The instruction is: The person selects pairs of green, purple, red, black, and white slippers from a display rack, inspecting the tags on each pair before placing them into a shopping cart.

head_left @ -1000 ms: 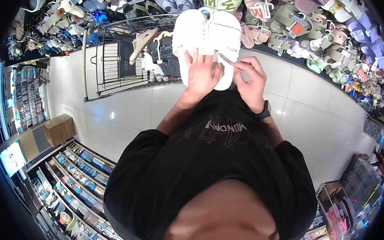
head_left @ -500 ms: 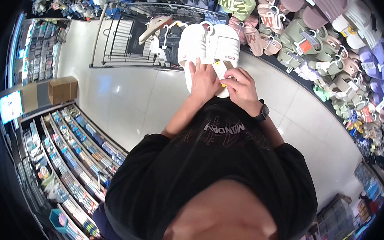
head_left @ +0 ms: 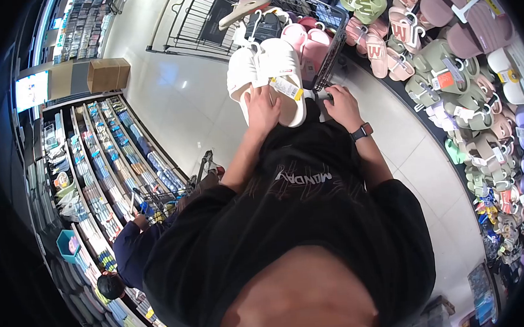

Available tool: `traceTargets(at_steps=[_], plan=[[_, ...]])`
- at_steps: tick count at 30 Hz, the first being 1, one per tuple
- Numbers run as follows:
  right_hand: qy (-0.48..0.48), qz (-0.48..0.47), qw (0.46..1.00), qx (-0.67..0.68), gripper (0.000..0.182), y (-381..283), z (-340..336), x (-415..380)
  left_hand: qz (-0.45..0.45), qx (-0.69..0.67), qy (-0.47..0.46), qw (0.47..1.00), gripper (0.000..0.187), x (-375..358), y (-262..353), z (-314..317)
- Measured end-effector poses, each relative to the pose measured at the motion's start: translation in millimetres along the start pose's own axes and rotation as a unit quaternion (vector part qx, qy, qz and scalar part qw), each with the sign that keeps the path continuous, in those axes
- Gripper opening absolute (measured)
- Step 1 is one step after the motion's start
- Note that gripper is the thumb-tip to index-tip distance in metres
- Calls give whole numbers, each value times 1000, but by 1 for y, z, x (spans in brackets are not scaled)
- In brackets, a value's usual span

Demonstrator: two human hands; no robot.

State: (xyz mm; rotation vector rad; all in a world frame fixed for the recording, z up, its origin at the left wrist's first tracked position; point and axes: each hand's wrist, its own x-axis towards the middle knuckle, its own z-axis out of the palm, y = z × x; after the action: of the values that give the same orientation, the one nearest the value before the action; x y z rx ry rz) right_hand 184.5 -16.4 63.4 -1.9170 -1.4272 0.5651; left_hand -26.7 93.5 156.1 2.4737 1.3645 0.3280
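A pair of white slide sandals [head_left: 281,60] is in front of my chest, over the near side of a black wire shopping cart [head_left: 165,51]. My left hand [head_left: 263,110] is closed on the pair, its fingers at the straps. A white and yellow price tag [head_left: 287,88] hangs from the right sandal. To the right, my right hand [head_left: 342,106], with a watch on its wrist, has its fingers curled around a dark bar with a pale grey fitting [head_left: 321,96] at the cart's corner. Pink slides [head_left: 313,45] and black sandals [head_left: 264,26] lie in the cart behind the white pair.
Racks of hanging slides [head_left: 442,68] line the right side. On the left are shelves of packaged goods [head_left: 105,155] and a cardboard box [head_left: 109,74]. Another person in dark clothing [head_left: 132,249] is close on my left, beside another cart [head_left: 205,167]. Pale tiled floor [head_left: 174,109] runs between.
My right hand has left the sandals' tag and moved right to the dark bar. The white pair has shifted slightly left in view, uncovering pink slides. The other person now shows more.
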Motion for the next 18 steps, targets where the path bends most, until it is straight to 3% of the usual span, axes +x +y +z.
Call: traceTargets(at_steps=[6,9,10,13,14,18], plan=[[-21,62,997,-31,41,14,42,-3,20,-42,-60,997,51,57,-40,8],[-62,155,985,-32,39,4,50,0,47,-27,-78,996,51,104,-61,21],[-94,183,979,-16,49,4,54,4,69,-25,-63,995,52,119,-64,25],[-118,223,967,-29,50,-8,66,18,137,21,2,990,49,155,-73,27],[-106,230,967,-41,51,-10,74,21,119,15,-68,990,57,170,-79,26],[-66,252,964,-48,48,-14,101,32,149,14,-84,985,58,209,-106,45]])
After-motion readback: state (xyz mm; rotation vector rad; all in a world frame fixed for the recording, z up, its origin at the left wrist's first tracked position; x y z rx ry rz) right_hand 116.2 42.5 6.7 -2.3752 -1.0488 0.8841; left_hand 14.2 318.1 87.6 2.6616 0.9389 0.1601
